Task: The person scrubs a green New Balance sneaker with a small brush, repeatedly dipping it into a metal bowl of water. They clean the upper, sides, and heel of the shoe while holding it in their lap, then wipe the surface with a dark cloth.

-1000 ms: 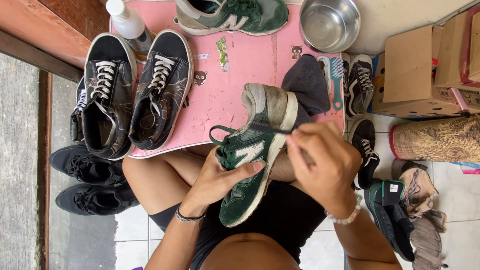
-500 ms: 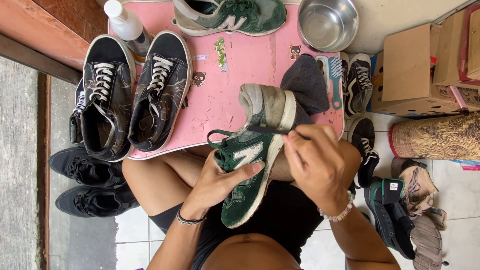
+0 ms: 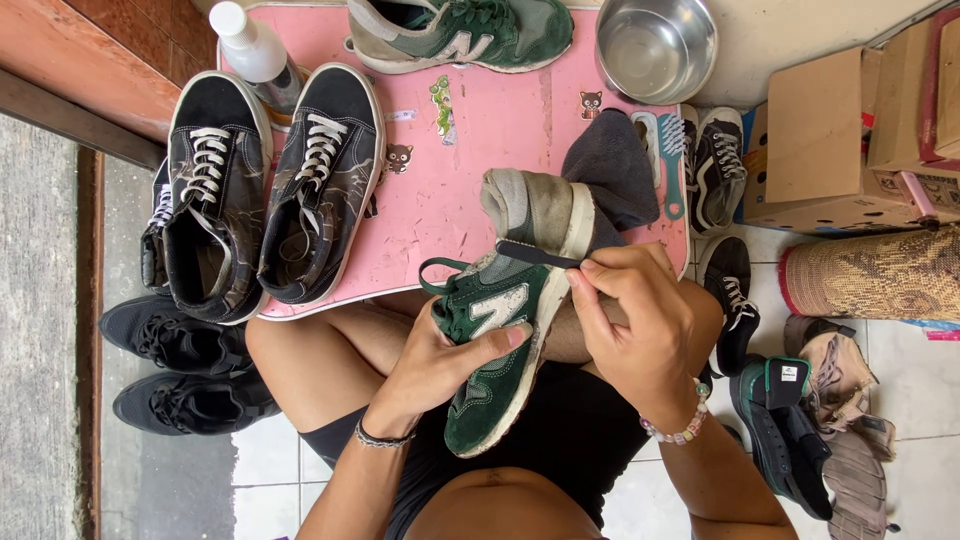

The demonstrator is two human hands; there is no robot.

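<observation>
On the far left, a white spray bottle (image 3: 248, 42) stands at the far corner of the small pink table (image 3: 500, 130), close to its edge. Just beside it, two black lace-up shoes (image 3: 265, 190) lie side by side with their open tops facing up, and their near ends poke a little over the near edge of the table. Below them on the floor, two more black shoes (image 3: 185, 370) sit near the person's knee, so there is not much open room on that side. In the middle, the left hand (image 3: 450, 360) cups a green sneaker (image 3: 495, 340) from the side, with the thumb pressed on its side, so the shoe seems to be kept steady over the lap. The sneaker sits just past the near edge of the table, with its heel end pointing far and its toe pointing near. Another green sneaker (image 3: 460, 32) lies on its side at the far edge of the table. The right hand (image 3: 640, 320) is curled closed on a thin dark tool (image 3: 535, 252) and lays it across the heel end of the held shoe. A dark cloth (image 3: 610, 165) lies under that spot. A metal bowl (image 3: 655, 45) sits far off to the right. Past the table's right edge are a teal brush (image 3: 672, 160), more shoes and cardboard boxes (image 3: 850, 130), so the floor there is crowded.
</observation>
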